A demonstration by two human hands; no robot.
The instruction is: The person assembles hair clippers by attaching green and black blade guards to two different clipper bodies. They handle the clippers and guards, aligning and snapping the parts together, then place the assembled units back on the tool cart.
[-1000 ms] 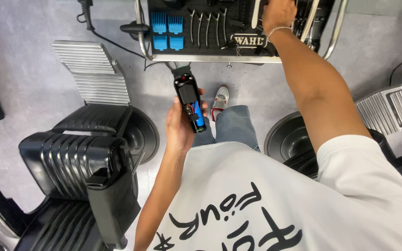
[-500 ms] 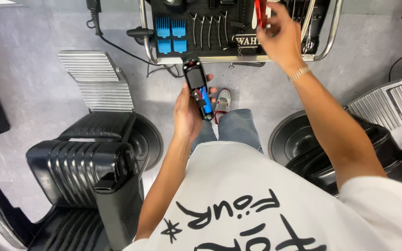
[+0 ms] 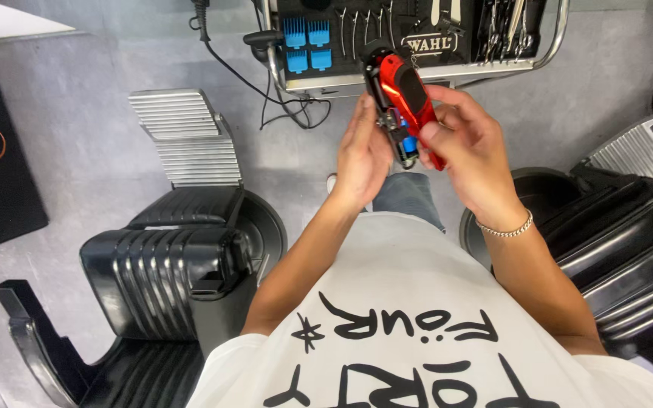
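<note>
My left hand [image 3: 360, 155] and my right hand [image 3: 466, 155] meet in front of my chest, below a tool tray. My left hand grips a black hair clipper [image 3: 396, 134] with a blue patch near its lower end. My right hand holds a glossy red clipper body [image 3: 406, 91] and presses it over the black one, so most of the black clipper is hidden. A thin chain bracelet [image 3: 504, 229] circles my right wrist.
A metal-railed tool tray [image 3: 493, 69] holds blue comb guards [image 3: 307, 45], scissors and combs. A black cable [image 3: 228, 68] hangs at its left. A black barber chair [image 3: 168, 279] with ribbed footrest [image 3: 183, 136] stands on the left, another chair [image 3: 629, 234] on the right.
My right hand came back from the tray carrying the red clipper body and brought it against the black clipper. My left hand has risen a little toward the tray.
</note>
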